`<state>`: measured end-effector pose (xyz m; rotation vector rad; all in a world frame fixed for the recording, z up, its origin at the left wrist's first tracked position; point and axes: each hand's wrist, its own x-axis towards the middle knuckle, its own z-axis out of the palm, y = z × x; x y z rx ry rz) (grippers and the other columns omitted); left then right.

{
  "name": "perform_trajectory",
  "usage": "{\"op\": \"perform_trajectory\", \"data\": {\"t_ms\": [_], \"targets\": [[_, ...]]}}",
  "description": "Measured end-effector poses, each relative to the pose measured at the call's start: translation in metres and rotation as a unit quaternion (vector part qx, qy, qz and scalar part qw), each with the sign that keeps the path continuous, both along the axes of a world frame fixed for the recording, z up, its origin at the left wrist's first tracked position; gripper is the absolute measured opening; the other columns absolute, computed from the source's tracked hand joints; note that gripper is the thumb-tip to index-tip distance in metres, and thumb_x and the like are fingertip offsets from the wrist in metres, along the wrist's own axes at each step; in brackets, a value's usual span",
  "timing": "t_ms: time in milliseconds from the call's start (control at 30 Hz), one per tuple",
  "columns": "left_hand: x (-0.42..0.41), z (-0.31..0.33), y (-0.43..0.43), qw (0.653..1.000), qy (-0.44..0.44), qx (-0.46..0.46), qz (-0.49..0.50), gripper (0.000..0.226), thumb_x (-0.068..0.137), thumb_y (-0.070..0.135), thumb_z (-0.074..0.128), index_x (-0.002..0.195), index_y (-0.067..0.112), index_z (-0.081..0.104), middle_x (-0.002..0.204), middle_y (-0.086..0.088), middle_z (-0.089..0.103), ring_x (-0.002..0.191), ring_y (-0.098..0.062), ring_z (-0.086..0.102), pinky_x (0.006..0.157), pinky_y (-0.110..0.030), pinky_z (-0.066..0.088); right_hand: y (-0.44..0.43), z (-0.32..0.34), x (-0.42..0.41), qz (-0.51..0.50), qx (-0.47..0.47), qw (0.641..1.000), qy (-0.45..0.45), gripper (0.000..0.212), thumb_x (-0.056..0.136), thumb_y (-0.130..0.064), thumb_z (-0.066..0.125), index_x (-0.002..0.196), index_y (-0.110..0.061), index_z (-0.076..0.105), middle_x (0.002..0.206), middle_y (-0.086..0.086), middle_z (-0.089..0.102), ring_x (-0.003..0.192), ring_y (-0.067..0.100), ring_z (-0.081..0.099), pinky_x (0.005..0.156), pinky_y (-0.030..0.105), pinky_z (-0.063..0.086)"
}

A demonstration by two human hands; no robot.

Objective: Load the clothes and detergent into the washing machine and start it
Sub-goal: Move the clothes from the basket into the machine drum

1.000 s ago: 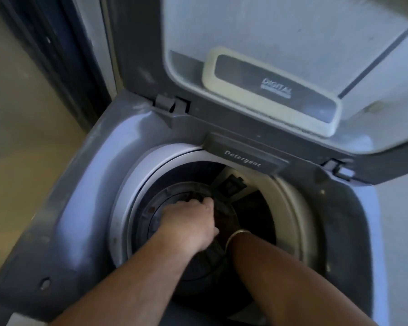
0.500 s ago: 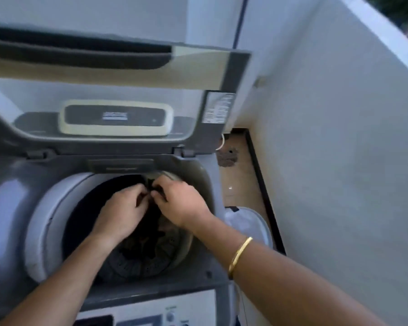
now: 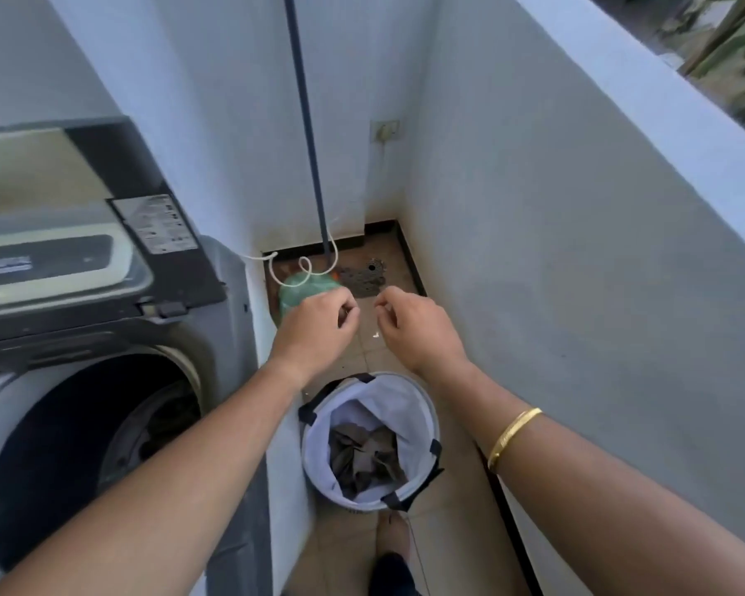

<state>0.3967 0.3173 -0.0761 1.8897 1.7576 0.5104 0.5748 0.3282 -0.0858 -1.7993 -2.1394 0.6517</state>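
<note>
The left hand (image 3: 315, 333) and right hand (image 3: 420, 333) hover above the laundry basket (image 3: 405, 404) of clothes (image 3: 362, 462), fingers (image 3: 348, 304) loosely curled, holding nothing.

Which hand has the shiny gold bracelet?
The right hand: a gold bangle sits on that arm. The left hand, nearer the washing machine, wears none.
</note>
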Motion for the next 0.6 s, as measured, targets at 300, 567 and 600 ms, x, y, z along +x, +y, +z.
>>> {"op": "perform_trajectory", "data": {"t_ms": [300,567,600], "targets": [[0.054,-0.144,0.014,0.986,0.044,-0.161,0.014,0.021,0.109,0.03,0.065,0.09,0.022,0.063,0.09,-0.004,0.074,0.088,-0.036,0.07,0.077,-0.044,0.058,0.013,-0.116,0.057,0.005,-0.118,0.992,-0.045,0.022,0.104,-0.035,0.055,0.114,-0.018,0.064,0.105,0.007,0.075,0.095,0.036,0.07,0.08,0.048,0.06],[0.068,-0.366,-0.027,0.927,0.066,-0.369,0.003,0.027,0.111,0.012,0.058,0.085,0.012,0.063,0.081,-0.015,0.067,0.09,-0.043,0.068,0.071,-0.042,0.045,-0.018,-0.317,0.06,0.046,-0.27,0.958,-0.084,0.029,0.106,-0.022,0.057,0.131,-0.01,0.066,0.136,0.019,0.07,0.124,0.042,0.065,0.098,0.046,0.055],[0.066,-0.407,-0.036,0.916,0.068,-0.396,0.001,0.03,0.111,0.015,0.061,0.082,0.017,0.056,0.078,-0.012,0.063,0.085,-0.039,0.064,0.07,-0.042,0.045,-0.023,-0.352,0.058,0.057,-0.286,0.952,-0.09,0.03,0.106,-0.022,0.057,0.133,-0.009,0.064,0.138,0.02,0.068,0.127,0.042,0.064,0.099,0.047,0.054]]}}
